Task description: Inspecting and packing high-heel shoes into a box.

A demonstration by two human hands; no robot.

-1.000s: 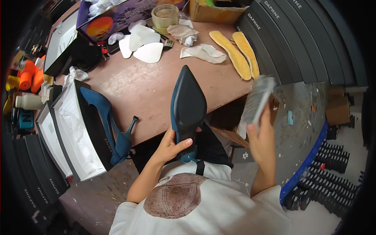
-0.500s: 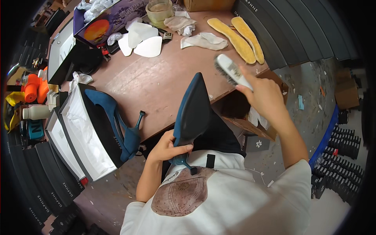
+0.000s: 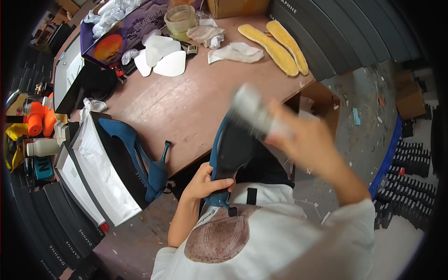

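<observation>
My left hand (image 3: 209, 182) is closed round the heel end of a blue high-heeled shoe (image 3: 234, 147). Its black sole faces up and its toe points away from me. In my right hand (image 3: 305, 135) is a white-handled brush (image 3: 254, 111), blurred by motion. The brush head overlaps the toe end of the sole; whether the bristles touch it I cannot tell. A matching blue high-heeled shoe (image 3: 129, 135) lies on its side to the left, along the edge of an open shoebox (image 3: 103, 175) lined with white paper.
Two yellow fleecy insoles (image 3: 275, 56) and white cloths (image 3: 235, 52) lie on the far part of the table (image 3: 172, 112). White rounded pads (image 3: 170, 64) and a glass jar (image 3: 180, 22) are farther left. Dark shoeboxes (image 3: 347, 37) stand at the right; an open carton (image 3: 325, 100) sits below the table's edge.
My right hand has brought the brush left and down, from beside the shoe to over its toe end. The held shoe has shifted slightly toward me, still in my left hand.
</observation>
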